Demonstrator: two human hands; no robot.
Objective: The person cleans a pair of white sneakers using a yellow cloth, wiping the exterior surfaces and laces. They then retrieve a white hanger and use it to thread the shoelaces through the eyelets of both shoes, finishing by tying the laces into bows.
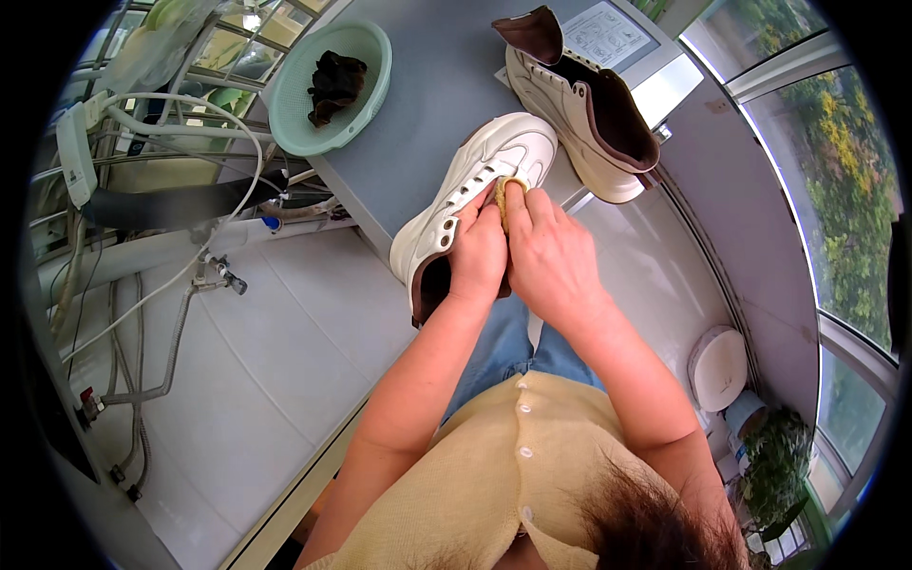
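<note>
Dark hair (646, 518) and a pale yellow buttoned top (494, 475) fill the bottom of the view, with blue jeans (503, 347) showing just above them. Both bare forearms rise from there to a white sneaker (475, 195), which lies partly on the edge of the grey surface (427, 123) and partly out over the tiled floor (275, 361).

The left hand (478, 255) is closed around the sneaker's collar and upper near the heel opening, fingers curled over the lace area, holding it. The right hand (549, 255) sits just beside the left, on the sneaker's right flank; its fingertips are pinched shut on a small yellowish pad (501, 195) pressed against the white upper near the toe cap. So the sneaker lies under and ahead of both hands, its heel end nearest the person.

Its long axis runs on a diagonal from lower left to upper right: the toe points away from the person toward the upper right, the dark-lined heel opening toward the lower left. It lies tilted onto its side, the perforated flank facing up.

A second white sneaker (584, 114) with brown lining lies further back on the surface, apart from the first, near a printed sheet (608, 33). A pale green basket (328, 85) with a dark cloth (334, 84) in it stands at the surface's far left.
</note>
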